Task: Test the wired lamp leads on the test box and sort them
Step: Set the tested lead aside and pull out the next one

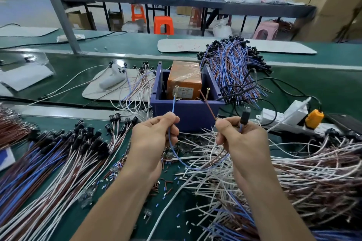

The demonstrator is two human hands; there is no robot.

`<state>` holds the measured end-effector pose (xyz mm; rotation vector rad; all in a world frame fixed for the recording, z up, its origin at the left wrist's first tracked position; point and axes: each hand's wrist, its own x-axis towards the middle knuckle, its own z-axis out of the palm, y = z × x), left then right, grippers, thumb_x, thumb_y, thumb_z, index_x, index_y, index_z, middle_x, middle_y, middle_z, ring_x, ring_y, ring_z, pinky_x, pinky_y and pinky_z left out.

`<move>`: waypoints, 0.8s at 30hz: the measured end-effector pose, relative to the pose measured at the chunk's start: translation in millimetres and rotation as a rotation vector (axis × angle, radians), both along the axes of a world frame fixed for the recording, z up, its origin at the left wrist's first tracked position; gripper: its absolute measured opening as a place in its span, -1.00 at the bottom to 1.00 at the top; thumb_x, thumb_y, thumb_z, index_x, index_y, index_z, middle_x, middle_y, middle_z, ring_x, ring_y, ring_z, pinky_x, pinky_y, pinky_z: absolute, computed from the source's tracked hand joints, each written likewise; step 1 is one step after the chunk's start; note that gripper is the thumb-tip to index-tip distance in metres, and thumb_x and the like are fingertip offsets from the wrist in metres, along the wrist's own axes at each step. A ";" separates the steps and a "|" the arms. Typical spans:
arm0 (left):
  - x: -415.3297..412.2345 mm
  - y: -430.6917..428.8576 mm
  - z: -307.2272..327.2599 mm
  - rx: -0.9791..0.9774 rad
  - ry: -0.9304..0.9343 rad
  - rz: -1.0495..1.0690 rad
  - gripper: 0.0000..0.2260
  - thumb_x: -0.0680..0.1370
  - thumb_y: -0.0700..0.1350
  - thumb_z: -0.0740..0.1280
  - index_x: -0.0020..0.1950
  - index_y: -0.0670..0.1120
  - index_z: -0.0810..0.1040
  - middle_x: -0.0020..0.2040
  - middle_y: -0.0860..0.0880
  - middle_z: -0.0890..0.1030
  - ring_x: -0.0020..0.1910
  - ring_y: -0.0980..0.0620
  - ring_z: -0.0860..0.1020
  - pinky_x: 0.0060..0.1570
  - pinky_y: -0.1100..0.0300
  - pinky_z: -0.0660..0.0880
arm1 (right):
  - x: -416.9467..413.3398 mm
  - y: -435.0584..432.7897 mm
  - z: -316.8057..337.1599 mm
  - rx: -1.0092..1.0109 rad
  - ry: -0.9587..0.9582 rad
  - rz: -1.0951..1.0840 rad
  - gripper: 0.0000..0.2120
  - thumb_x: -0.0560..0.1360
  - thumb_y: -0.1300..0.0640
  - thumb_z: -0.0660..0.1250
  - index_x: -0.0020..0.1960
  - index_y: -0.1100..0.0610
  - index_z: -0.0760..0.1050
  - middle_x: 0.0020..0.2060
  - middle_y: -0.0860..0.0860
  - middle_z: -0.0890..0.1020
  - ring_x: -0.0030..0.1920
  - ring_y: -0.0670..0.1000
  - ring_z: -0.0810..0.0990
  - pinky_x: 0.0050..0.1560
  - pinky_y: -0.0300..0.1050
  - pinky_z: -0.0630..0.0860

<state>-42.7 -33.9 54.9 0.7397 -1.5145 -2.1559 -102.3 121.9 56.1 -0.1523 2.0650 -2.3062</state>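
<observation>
**Lamp lead orientation.** The lamp lead [195,168] is held over the middle of the worktop [313,84], in front of the test box [188,112]. It sags in a loop between the two hands.
- The blue wire [173,107] runs almost straight up and away to the left screw [176,89] and meets its shaft.
- The brown wire [208,106] slants up and to the left, crossing the base of the right screw [208,90].
- The black lamp holder [244,117] stands upright, bulb end up.

**Hands.**
- The left hand [154,137] pinches the blue wire between thumb and forefinger, with the other fingers curled.
- The right hand [241,141] is closed around the brown wire and the stem of the lamp holder.

**Containers.** The test box is a square, open-topped tub of purple plastic. It holds an orange block [184,79] wrapped in glossy tape. The two brass screws stand at its front rim.

**Surroundings.**
- A left pile [58,154] of leads with black holders lies towards the left edge.
- A tangled right pile [303,172] of white and brown leads lies towards the right edge.
- A far pile [231,68] lies behind the box.
- A white power strip [274,118] lies to the right of the box.
</observation>
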 end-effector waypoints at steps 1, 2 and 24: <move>0.0 0.1 -0.3 -0.006 0.002 0.002 -0.70 0.61 -0.14 0.41 -0.31 -0.10 0.73 -0.41 -0.03 0.58 -0.49 0.13 0.49 -0.46 0.33 0.47 | 0.1 0.9 -0.6 0.002 0.002 0.002 -0.80 0.53 0.27 0.45 -0.26 0.13 0.60 -0.51 0.09 0.56 -0.45 0.02 0.41 -0.34 -0.14 0.37; -0.1 0.4 -0.4 -0.009 0.006 0.004 -0.71 0.61 -0.15 0.41 -0.30 -0.10 0.72 -0.41 -0.03 0.58 -0.48 0.13 0.49 -0.46 0.33 0.47 | 0.3 1.6 -1.2 0.006 0.001 0.003 -0.80 0.53 0.27 0.45 -0.26 0.13 0.60 -0.51 0.08 0.56 -0.45 0.01 0.44 -0.34 -0.15 0.38; -0.4 -2.3 -1.4 0.002 0.017 0.084 -0.81 0.63 -0.17 0.39 -0.16 -0.16 0.69 -0.42 -0.02 0.60 -0.49 0.13 0.50 -0.45 0.33 0.48 | 11.3 0.4 -4.2 -0.025 0.034 -0.103 -0.69 0.51 0.32 0.42 -0.38 0.08 0.56 -0.54 0.07 0.55 -0.49 -0.04 0.45 -0.36 -0.16 0.36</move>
